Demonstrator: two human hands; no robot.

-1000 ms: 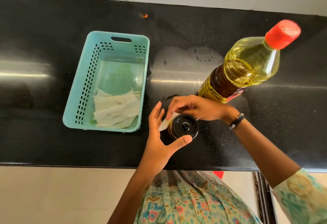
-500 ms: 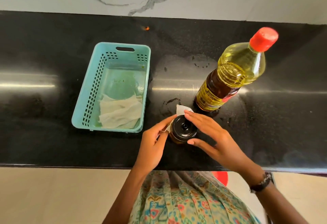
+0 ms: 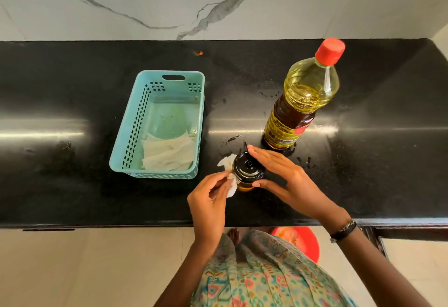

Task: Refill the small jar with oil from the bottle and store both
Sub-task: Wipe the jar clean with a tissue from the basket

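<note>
A small glass jar [image 3: 247, 172] with a black lid stands on the black counter [image 3: 72, 185] near its front edge, amber oil showing at its base. My right hand [image 3: 283, 178] cups the jar's right side, fingers and thumb around the lid. My left hand [image 3: 211, 200] pinches a crumpled white tissue [image 3: 228, 163] against the jar's left side. Behind the jar, to the right, a tall oil bottle [image 3: 303, 98] with a red cap [image 3: 330, 50] stands upright and closed, free of both hands.
A turquoise perforated basket [image 3: 135, 122] sits left of the jar, with folded white tissues [image 3: 169, 154] at its near end. Oil smears mark the counter around the bottle. A marble wall runs along the back. A red tub [image 3: 305, 241] stands on the floor below.
My right hand came round from behind the jar to its right side. My left hand closed on the tissue and pressed it to the jar. The camera view shifted back.
</note>
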